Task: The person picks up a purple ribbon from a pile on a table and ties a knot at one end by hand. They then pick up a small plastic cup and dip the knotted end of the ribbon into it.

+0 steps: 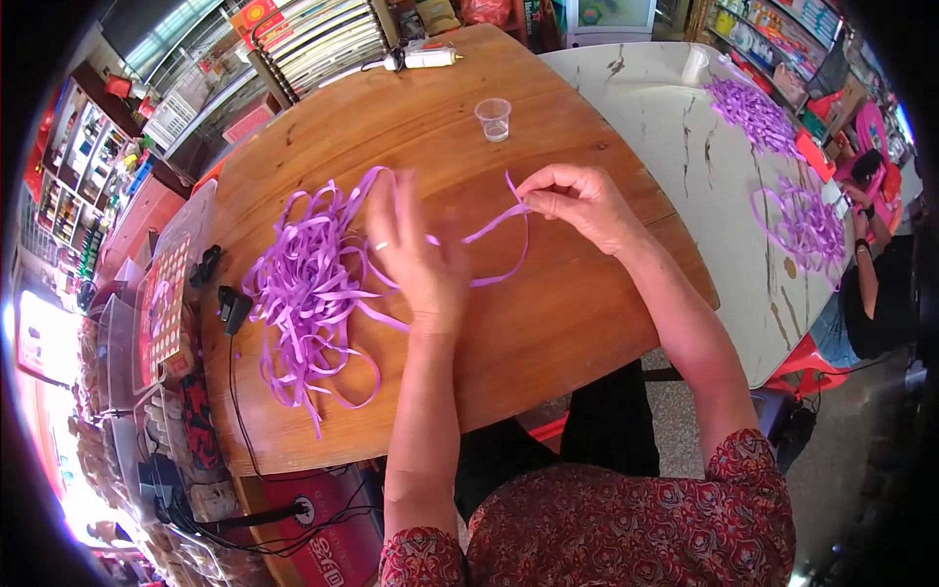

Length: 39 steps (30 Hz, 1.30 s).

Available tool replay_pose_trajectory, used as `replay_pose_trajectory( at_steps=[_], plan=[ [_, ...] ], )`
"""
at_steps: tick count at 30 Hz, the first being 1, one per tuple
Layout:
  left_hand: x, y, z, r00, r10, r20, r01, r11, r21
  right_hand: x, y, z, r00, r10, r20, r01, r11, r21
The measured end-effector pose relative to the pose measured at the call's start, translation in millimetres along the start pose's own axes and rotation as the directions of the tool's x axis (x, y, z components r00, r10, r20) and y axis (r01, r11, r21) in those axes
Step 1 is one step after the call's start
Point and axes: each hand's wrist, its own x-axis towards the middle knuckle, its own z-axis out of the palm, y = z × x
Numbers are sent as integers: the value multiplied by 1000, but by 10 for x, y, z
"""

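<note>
Brown wooden surface (577, 357) stretches before me. At its left lies a heap of purple ribbon (308, 269), probably placed there so strands come easily to reach. Beside it, my left grip (421, 259), blurred, points its fingers away from me; I cannot tell whether it holds anything. Farther right, my right grip (587, 205) pinches a ribbon strand (497, 224) between thumb and forefinger, seemingly to part it from the tangle, forearm slanting inward
</note>
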Motion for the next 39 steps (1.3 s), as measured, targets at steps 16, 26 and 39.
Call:
replay_pose_trajectory(
  at_steps=[16, 26, 39],
  plan=[
    [-170, 167, 93, 642, -367, 673, 766, 349, -540, -48, -21, 63, 856, -516, 29, 465, 744, -479],
    [-198, 139, 126, 679, -365, 637, 732, 399, -552, -111, 33, 172, 782, -597, 177, 528, 484, -698],
    [-183, 72, 140, 747, -383, 544, 663, 498, -559, -132, 6, 85, 866, -500, 11, 398, 676, -621]
  ],
)
